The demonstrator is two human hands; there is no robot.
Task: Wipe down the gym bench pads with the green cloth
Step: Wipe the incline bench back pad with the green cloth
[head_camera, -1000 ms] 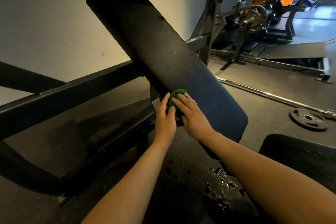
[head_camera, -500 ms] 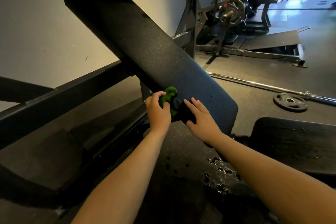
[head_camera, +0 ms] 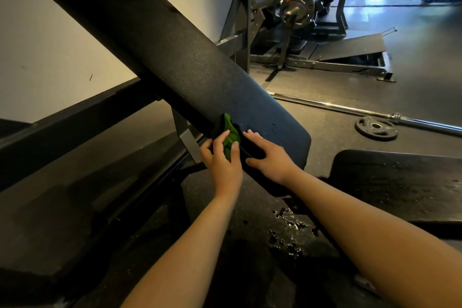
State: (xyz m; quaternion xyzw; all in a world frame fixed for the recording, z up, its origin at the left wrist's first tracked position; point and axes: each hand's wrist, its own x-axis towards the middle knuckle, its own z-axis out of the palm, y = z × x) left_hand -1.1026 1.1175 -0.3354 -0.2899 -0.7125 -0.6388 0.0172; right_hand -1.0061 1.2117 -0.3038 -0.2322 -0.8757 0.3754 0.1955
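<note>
Gripping crumpled green cloth, left hand at grainy black pad edge, right hand flat, fingers straight

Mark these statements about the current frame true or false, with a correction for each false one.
1. The left hand grips the green cloth against the lower part of the back pad. True.
2. The right hand is also gripping the cloth. False: its fingers lie straight on the pad beside the cloth and hold nothing.
3. A weight plate lies flat on the floor next to a barbell. True.
4. The back pad is set level. False: it is tilted, rising away from the hands toward the wall.
</note>
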